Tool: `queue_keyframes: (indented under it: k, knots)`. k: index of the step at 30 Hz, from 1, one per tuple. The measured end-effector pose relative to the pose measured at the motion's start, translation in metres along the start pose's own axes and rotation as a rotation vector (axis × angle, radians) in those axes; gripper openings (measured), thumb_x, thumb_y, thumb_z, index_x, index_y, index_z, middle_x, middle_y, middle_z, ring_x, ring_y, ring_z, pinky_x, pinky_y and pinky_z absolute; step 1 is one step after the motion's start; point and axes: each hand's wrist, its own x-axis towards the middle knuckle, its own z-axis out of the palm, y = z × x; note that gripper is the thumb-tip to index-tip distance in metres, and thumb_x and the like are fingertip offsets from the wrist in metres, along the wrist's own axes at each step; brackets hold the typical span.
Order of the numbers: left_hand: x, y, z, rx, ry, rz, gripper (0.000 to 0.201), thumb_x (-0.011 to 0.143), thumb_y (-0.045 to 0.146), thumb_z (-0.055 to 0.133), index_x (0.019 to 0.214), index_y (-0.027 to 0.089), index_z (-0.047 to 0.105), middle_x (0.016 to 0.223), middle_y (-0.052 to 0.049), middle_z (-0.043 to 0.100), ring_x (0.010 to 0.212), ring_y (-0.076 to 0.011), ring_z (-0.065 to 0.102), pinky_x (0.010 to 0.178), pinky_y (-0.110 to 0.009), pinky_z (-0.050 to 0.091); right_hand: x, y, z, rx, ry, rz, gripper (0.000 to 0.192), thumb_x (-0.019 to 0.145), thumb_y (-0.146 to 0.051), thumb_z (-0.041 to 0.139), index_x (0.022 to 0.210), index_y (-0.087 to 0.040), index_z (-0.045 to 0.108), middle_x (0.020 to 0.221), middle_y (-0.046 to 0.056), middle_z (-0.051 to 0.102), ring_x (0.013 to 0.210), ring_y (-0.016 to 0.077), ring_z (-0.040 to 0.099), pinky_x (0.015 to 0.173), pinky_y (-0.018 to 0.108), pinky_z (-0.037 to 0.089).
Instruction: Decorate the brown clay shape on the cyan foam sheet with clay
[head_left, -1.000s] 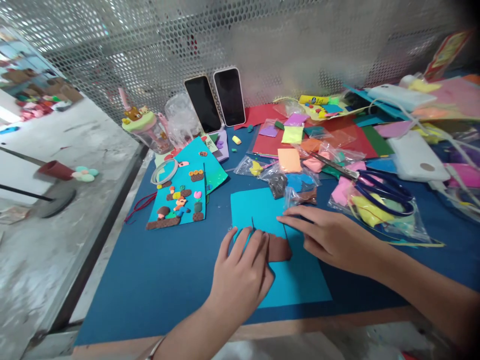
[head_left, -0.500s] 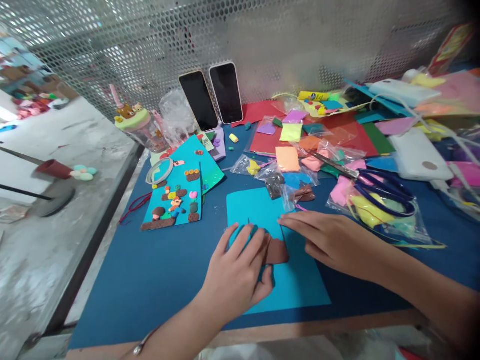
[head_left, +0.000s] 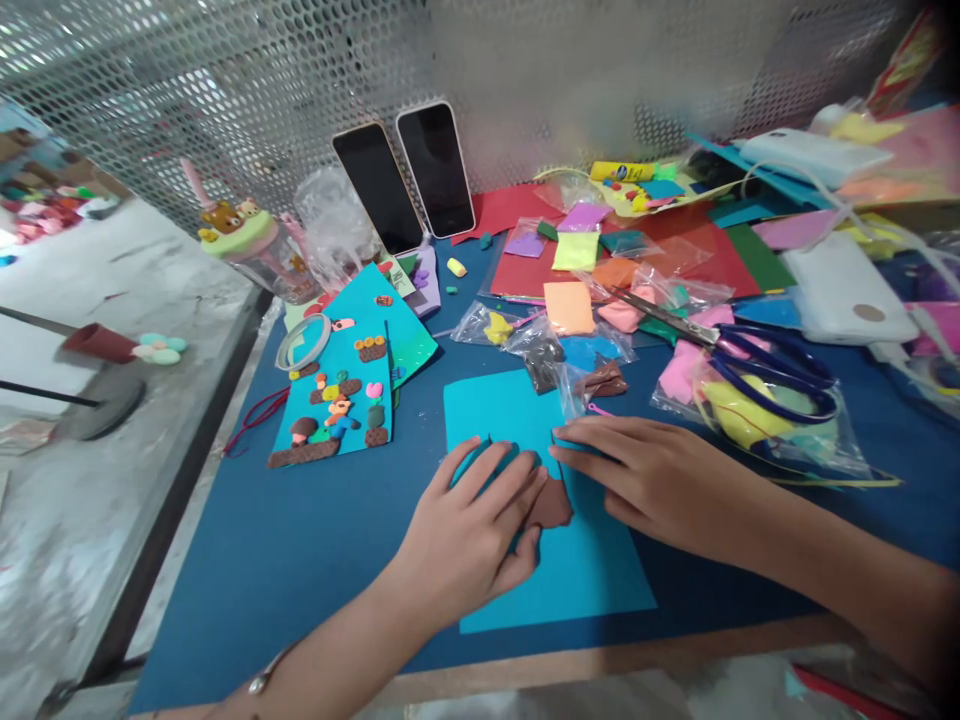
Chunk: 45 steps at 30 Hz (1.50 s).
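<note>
A sheet of bright blue paper [head_left: 570,580] lies on the dark blue table cover, with two thin dark lines on its upper part. A flat piece of brown clay [head_left: 551,503] rests on the sheet, partly covered by my left hand [head_left: 469,530]. The fingers of that hand are spread and bent over the paper and clay, its thumb beside the clay's lower edge. My right hand [head_left: 645,470] rests at the right side of the sheet, fingers stretched out, their tips touching the paper by one dark line. What lies under both palms is hidden.
To the left lies a blue card [head_left: 341,375] decorated with clay figures, a clear ring-shaped lid [head_left: 303,342] on it. Two phones [head_left: 437,170] lean on the perforated metal panel. Clay packets [head_left: 568,307], blue-handled scissors [head_left: 772,375] and a white power bank [head_left: 851,290] lie to the right.
The view has shifted slightly. The visible part of the brown clay looks smaller and more angled under my left fingers. My right hand stays at the paper's right side.
</note>
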Motion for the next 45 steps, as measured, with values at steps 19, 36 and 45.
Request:
queue_keyframes:
  k: [19,36,45]
  knots:
    - [0.0,-0.004,-0.002,0.054,-0.004,0.05,0.035,0.092,0.033,0.045,0.118,0.021,0.066,0.126,0.001,0.063,0.119,-0.022,0.052,0.115,-0.04,0.027,0.0,0.0,0.001,-0.015,-0.005,-0.023,0.038,0.081,-0.01,0.052,0.117,-0.014,0.061,0.124,0.012,0.063,0.112,0.0233,0.061,0.091,0.038,0.055]
    - [0.004,-0.011,-0.008,-0.046,-0.036,0.047,0.034,0.092,0.031,0.043,0.117,0.026,0.065,0.134,0.001,0.058,0.121,-0.0247,0.049,0.108,-0.043,0.03,0.0,0.0,0.001,-0.014,0.001,-0.021,0.039,0.082,-0.011,0.05,0.119,-0.014,0.061,0.125,0.01,0.064,0.112,0.0239,0.062,0.092,0.039,0.055]
    - [0.005,-0.016,-0.003,-0.081,-0.003,0.045,0.037,0.091,0.033,0.044,0.122,0.024,0.062,0.136,-0.001,0.056,0.122,-0.0257,0.046,0.109,-0.044,0.027,0.001,0.0,0.002,-0.027,0.0,-0.023,0.04,0.081,-0.011,0.05,0.119,-0.013,0.062,0.125,0.011,0.064,0.112,0.0242,0.062,0.092,0.039,0.055]
